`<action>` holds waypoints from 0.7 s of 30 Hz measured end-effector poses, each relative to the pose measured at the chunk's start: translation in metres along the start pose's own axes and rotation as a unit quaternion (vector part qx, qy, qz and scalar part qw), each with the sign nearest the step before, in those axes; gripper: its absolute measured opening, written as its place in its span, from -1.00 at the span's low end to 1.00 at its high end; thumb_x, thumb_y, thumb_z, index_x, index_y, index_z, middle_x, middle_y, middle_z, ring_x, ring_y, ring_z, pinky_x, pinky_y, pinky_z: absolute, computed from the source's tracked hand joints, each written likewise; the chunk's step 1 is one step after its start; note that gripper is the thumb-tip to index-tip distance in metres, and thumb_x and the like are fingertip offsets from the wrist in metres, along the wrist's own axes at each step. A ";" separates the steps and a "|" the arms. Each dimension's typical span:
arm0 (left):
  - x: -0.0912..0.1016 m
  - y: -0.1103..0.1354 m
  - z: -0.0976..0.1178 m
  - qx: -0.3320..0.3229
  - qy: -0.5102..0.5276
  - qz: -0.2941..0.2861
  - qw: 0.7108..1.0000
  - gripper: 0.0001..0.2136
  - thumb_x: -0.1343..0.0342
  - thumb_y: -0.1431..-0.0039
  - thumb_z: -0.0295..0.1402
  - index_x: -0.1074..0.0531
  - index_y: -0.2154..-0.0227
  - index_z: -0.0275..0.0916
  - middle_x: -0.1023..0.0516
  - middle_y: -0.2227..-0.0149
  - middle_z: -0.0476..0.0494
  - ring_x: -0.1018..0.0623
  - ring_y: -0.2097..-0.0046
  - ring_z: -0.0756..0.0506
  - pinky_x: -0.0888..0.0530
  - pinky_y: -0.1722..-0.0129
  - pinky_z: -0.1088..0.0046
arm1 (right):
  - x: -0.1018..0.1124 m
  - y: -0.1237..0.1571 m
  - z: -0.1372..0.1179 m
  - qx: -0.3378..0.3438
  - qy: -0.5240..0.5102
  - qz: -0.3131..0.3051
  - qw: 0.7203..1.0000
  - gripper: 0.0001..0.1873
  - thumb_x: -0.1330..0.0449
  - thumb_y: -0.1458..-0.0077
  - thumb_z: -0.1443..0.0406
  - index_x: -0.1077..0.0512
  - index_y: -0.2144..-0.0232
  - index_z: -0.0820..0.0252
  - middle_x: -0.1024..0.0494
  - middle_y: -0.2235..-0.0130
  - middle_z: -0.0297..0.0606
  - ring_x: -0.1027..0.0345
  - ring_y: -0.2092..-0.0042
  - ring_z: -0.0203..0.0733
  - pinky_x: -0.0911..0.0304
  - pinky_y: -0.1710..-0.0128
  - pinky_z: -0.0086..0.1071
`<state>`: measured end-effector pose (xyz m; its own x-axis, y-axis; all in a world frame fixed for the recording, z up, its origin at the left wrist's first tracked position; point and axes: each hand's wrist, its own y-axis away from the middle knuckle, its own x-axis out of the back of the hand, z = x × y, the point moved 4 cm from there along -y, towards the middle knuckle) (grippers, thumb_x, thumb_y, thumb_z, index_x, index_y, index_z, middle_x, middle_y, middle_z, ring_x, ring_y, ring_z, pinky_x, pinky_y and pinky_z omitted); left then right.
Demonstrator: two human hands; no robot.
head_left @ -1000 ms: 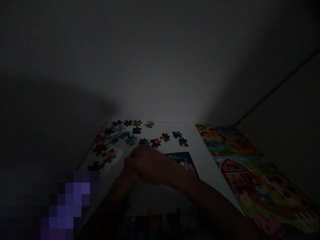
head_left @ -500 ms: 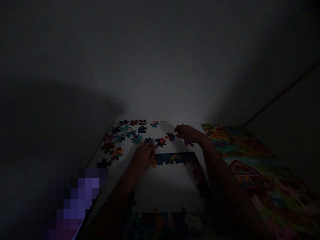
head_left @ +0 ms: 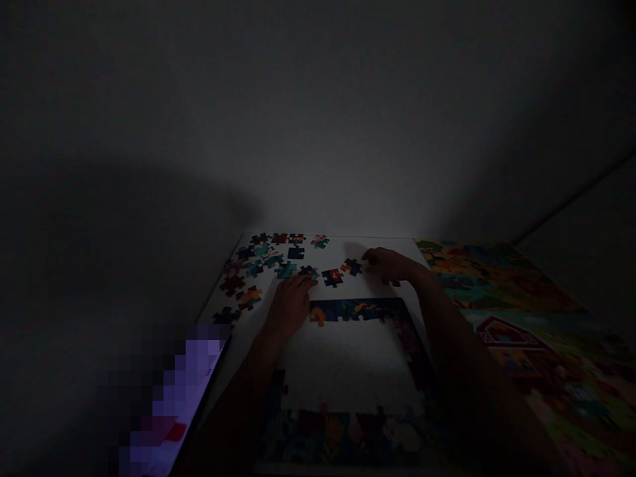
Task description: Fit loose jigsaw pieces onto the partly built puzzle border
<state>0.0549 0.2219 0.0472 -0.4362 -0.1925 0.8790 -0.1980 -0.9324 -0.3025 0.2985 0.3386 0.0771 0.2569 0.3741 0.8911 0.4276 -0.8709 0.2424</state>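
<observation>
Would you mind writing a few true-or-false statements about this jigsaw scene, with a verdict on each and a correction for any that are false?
1. The left hand lies beside the top left corner of the puzzle frame. True.
2. The middle of the frame is filled with pieces. False: it is bare and white.
3. Loose puzzle pieces lie beyond the frame, towards the wall. True.
4. The right hand rests on the colourful barn picture. False: the hand is over the white surface, to the left of that picture.
</observation>
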 end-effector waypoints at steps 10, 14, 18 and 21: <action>-0.002 0.002 -0.001 0.009 -0.002 -0.027 1.000 -0.52 0.09 -0.15 -0.69 -0.47 -0.04 -0.19 -0.44 -0.18 -0.15 -0.40 -0.21 -0.15 -0.32 -0.22 0.15 | 0.008 0.006 0.056 -0.049 -0.074 0.024 0.996 -0.61 -0.18 -0.11 0.33 -0.48 0.00 0.34 -0.59 0.04 0.02 -0.51 0.12 -0.11 -0.37 0.15 -0.38; -0.004 0.004 0.001 0.012 -0.001 -0.044 0.999 -0.60 0.09 -0.26 -0.59 -0.45 -0.06 -0.16 -0.37 -0.24 -0.16 -0.34 -0.25 -0.13 -0.25 -0.26 0.16 | 0.011 0.009 0.074 -0.059 -0.058 0.039 0.996 -0.64 -0.19 -0.07 0.26 -0.53 0.08 0.23 -0.62 0.11 -0.06 -0.52 0.12 -0.05 -0.38 0.11 -0.31; -0.003 0.006 0.006 0.016 0.005 -0.051 0.999 -0.68 -0.03 -0.31 -0.30 -0.42 -0.09 -0.17 -0.32 -0.27 -0.23 -0.29 -0.29 -0.19 -0.18 -0.29 0.11 | 0.010 0.008 0.083 -0.043 -0.056 0.030 0.997 -0.62 -0.19 -0.04 0.17 -0.54 0.11 0.19 -0.62 0.14 -0.07 -0.52 0.15 0.00 -0.40 0.13 -0.26; -0.002 0.007 0.008 0.020 0.004 -0.068 0.998 -0.58 -0.13 -0.24 -0.16 -0.39 -0.13 -0.15 -0.24 -0.32 -0.25 -0.23 -0.32 -0.26 -0.13 -0.30 0.04 | 0.008 0.005 0.083 -0.026 -0.057 0.031 0.998 -0.61 -0.18 -0.01 0.15 -0.53 0.13 0.20 -0.60 0.16 -0.05 -0.51 0.17 0.00 -0.41 0.17 -0.26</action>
<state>0.0614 0.2131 0.0464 -0.4148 -0.0618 0.9078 -0.2210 -0.9610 -0.1664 0.3750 0.3634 0.0532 0.3798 0.3504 0.8562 0.3625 -0.9078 0.2107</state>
